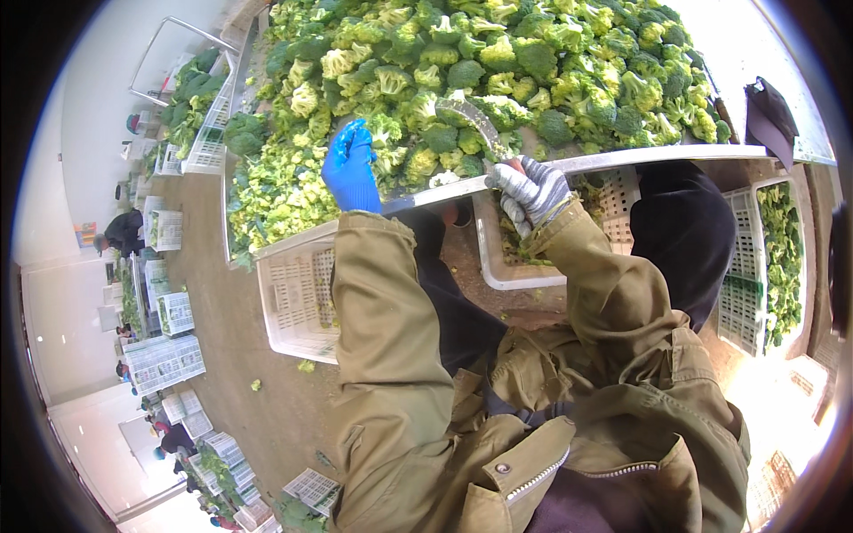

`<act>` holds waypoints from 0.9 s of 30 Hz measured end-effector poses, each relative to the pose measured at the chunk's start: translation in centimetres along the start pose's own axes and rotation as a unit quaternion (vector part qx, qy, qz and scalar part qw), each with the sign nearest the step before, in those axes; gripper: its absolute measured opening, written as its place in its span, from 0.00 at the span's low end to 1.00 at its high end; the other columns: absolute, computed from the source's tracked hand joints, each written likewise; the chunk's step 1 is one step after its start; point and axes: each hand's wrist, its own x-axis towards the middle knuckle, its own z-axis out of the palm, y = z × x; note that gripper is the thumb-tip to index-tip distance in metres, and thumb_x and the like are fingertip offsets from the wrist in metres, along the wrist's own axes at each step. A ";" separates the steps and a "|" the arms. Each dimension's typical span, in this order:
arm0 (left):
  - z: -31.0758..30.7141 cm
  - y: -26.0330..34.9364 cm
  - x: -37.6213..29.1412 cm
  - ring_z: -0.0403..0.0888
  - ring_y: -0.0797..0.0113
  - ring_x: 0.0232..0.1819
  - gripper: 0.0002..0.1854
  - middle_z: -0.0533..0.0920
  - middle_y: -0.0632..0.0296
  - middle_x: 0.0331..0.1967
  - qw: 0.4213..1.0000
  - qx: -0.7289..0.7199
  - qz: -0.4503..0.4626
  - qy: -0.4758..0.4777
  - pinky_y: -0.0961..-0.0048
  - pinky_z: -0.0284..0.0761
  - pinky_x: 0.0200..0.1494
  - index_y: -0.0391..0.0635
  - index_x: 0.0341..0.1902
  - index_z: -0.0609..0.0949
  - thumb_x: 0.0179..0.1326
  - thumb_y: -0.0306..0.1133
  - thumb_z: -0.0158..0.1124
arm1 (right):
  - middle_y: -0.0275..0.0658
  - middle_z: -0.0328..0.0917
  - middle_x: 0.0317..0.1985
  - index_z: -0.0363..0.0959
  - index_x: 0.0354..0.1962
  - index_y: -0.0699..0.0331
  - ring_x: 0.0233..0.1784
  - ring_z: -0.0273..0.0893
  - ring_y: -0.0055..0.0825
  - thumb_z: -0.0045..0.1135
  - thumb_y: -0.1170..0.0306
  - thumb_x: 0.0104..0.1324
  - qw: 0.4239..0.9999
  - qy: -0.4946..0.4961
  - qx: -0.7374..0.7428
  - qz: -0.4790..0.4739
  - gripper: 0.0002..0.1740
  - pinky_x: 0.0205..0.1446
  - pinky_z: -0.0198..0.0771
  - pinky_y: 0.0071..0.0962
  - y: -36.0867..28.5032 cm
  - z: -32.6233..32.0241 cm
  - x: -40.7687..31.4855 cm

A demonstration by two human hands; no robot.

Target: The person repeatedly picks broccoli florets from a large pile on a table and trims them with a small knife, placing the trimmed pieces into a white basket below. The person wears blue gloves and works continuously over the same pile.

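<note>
My left hand [352, 170], in a blue glove, is raised over the near edge of a metal-rimmed table [603, 160]. Its fingers are curled; a pale green broccoli floret [385, 130] shows right beside them, and I cannot tell whether they grip it. My right hand [530, 190], in a grey and white knit glove, is closed around the handle of a curved knife [481, 123]. Bits of plant cling to the blade, which arcs left over the broccoli. A large heap of cut broccoli [536, 56] covers the table, with smaller pieces [286, 190] gathered at the left corner.
Below the table edge stand a white plastic crate [300, 293] on the left and another [490, 260] between my legs. A crate of greens [780, 266] is at the right. A dark cap [770, 120] rests at the table's right corner. Other people [125, 230] work far left.
</note>
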 end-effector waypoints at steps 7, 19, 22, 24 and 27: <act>-0.7 -0.2 -1.4 0.81 0.57 0.38 0.15 0.81 0.55 0.42 0.884 -0.383 -0.258 -0.071 0.61 0.80 0.36 0.45 0.51 0.76 0.65 0.38 0.51 | 0.30 0.64 0.12 0.71 0.33 0.62 0.09 0.58 0.16 0.62 0.58 0.59 0.998 -0.001 0.034 0.054 0.16 0.10 0.50 0.20 1.1 4.1 1.7; 1.2 1.4 -5.8 0.79 0.65 0.31 0.13 0.80 0.56 0.37 0.806 -0.477 -0.269 -0.223 0.70 0.77 0.31 0.42 0.49 0.74 0.67 0.34 0.45 | 0.34 0.70 0.15 0.72 0.38 0.65 0.09 0.64 0.22 0.65 0.62 0.56 0.999 0.022 0.033 0.005 0.18 0.12 0.57 0.22 2.3 8.1 5.2; 2.1 1.9 -6.4 0.78 0.66 0.36 0.16 0.79 0.56 0.41 0.868 -0.422 -0.203 -0.166 0.71 0.76 0.38 0.42 0.52 0.73 0.68 0.37 0.44 | 0.38 0.77 0.23 0.72 0.39 0.66 0.18 0.69 0.21 0.63 0.66 0.57 0.999 0.029 -0.014 -0.032 0.16 0.21 0.62 0.22 3.0 7.7 6.1; 2.7 2.5 -6.8 0.77 0.66 0.40 0.19 0.78 0.57 0.45 0.919 -0.336 -0.167 -0.118 0.71 0.75 0.44 0.42 0.53 0.73 0.69 0.43 0.44 | 0.39 0.79 0.26 0.74 0.39 0.63 0.25 0.73 0.24 0.62 0.62 0.56 0.988 0.025 -0.120 -0.098 0.17 0.29 0.67 0.25 3.1 7.0 6.6; 2.7 3.7 -6.5 0.74 0.62 0.48 0.24 0.75 0.55 0.51 0.852 -0.429 -0.281 -0.104 0.67 0.73 0.51 0.41 0.58 0.70 0.70 0.46 0.40 | 0.42 0.80 0.30 0.74 0.38 0.61 0.34 0.77 0.31 0.60 0.58 0.54 0.953 0.033 -0.240 -0.181 0.19 0.38 0.70 0.29 2.6 6.7 7.0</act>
